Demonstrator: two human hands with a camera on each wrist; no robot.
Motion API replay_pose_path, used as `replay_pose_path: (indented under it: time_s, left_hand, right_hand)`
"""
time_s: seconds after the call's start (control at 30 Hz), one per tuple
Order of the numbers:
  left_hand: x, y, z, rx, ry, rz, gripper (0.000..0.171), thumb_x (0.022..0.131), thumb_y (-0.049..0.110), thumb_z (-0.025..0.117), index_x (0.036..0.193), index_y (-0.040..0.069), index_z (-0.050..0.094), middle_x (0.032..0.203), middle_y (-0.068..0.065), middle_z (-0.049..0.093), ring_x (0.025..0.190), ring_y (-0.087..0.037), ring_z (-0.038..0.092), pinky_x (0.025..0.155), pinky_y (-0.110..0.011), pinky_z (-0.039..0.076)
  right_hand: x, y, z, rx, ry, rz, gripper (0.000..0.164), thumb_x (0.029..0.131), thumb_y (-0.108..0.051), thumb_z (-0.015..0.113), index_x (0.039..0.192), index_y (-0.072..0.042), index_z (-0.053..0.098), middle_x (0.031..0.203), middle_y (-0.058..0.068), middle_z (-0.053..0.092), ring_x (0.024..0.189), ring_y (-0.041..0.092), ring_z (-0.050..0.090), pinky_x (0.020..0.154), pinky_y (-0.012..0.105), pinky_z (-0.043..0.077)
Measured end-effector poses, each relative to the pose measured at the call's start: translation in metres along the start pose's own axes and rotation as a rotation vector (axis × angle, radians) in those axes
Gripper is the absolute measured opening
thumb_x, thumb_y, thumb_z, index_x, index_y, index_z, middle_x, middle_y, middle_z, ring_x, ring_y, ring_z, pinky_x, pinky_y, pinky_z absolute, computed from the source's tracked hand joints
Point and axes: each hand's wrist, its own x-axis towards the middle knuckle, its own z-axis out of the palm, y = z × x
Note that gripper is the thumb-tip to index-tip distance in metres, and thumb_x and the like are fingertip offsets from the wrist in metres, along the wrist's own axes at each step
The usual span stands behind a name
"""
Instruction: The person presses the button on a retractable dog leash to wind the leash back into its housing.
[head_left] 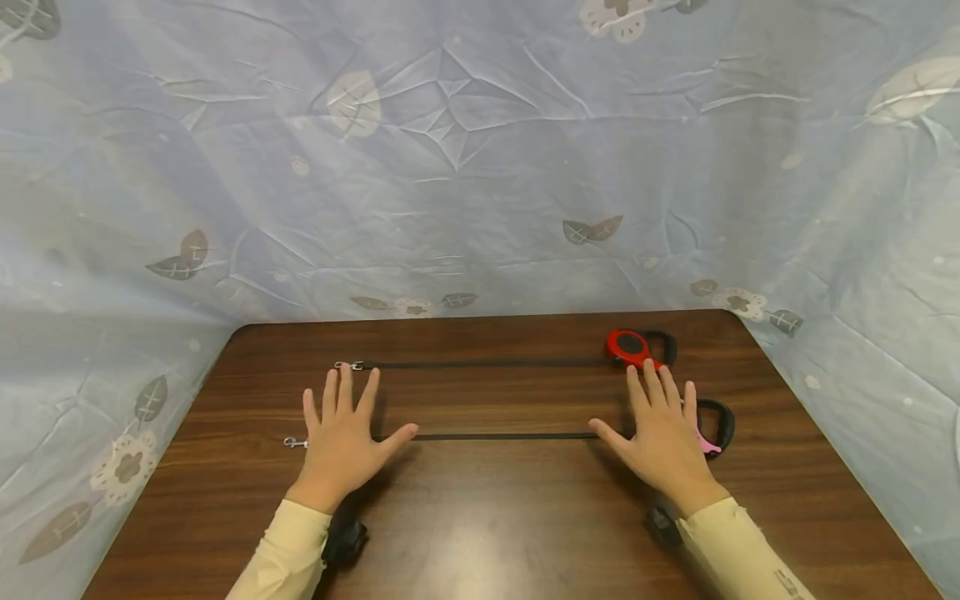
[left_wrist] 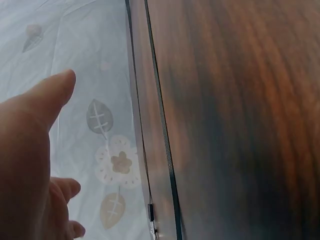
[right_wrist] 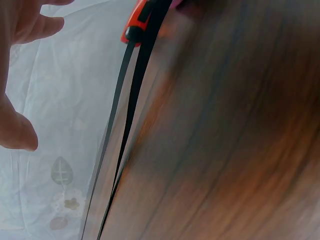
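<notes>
Two retractable dog leashes lie stretched across the table. The far one has a red case (head_left: pixel 628 344) with a black handle at the right, and its black strap (head_left: pixel 480 363) runs left to a metal clip (head_left: pixel 349 365). On the nearer one, a pink case (head_left: pixel 707 446) with a black handle is mostly hidden behind my right hand (head_left: pixel 663 442). Its strap (head_left: pixel 502 437) leads left to a silver clip (head_left: pixel 295 442), partly behind my left hand (head_left: pixel 345 446). Both hands hover over the nearer leash with fingers spread, holding nothing.
The brown wooden table (head_left: pixel 480 500) has rounded far corners. A pale blue sheet (head_left: pixel 465 208) with leaf and flower prints hangs behind it and along both sides. Dark wrist devices (head_left: pixel 345 542) sit under both forearms.
</notes>
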Motion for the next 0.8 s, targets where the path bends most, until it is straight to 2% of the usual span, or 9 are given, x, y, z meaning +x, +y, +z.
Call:
replay_pose_path:
  time_s: [0.3, 0.5, 0.8]
  left_hand:
    - [0.004, -0.006, -0.002, 0.000, -0.004, 0.078, 0.104, 0.090, 0.077, 0.058, 0.166, 0.016, 0.022, 0.170, -0.027, 0.008, 0.156, -0.048, 0.003, 0.119, -0.074, -0.002]
    - [0.003, -0.012, -0.006, -0.024, -0.021, 0.112, 0.103, 0.088, 0.077, 0.062, 0.164, 0.017, 0.028, 0.170, -0.024, 0.015, 0.156, -0.046, 0.009, 0.120, -0.073, 0.003]
    - [0.004, -0.027, -0.013, -0.012, -0.047, 0.166, 0.100, 0.083, 0.072, 0.072, 0.157, 0.012, 0.044, 0.165, -0.025, 0.030, 0.154, -0.044, 0.020, 0.121, -0.071, 0.012]
  right_hand:
    - [-0.003, 0.017, -0.009, 0.045, -0.033, -0.037, 0.099, 0.096, -0.065, 0.060, 0.159, 0.005, 0.029, 0.165, 0.030, 0.025, 0.151, 0.051, 0.022, 0.124, 0.066, 0.008]
    - [-0.004, 0.025, -0.013, 0.068, -0.031, -0.048, 0.087, 0.096, -0.055, 0.069, 0.150, 0.008, 0.043, 0.155, 0.032, 0.041, 0.140, 0.052, 0.040, 0.115, 0.068, 0.031]
    - [-0.008, 0.041, -0.017, 0.043, -0.076, -0.056, 0.078, 0.098, -0.054, 0.066, 0.144, 0.006, 0.049, 0.139, 0.029, 0.056, 0.128, 0.049, 0.052, 0.104, 0.067, 0.044]
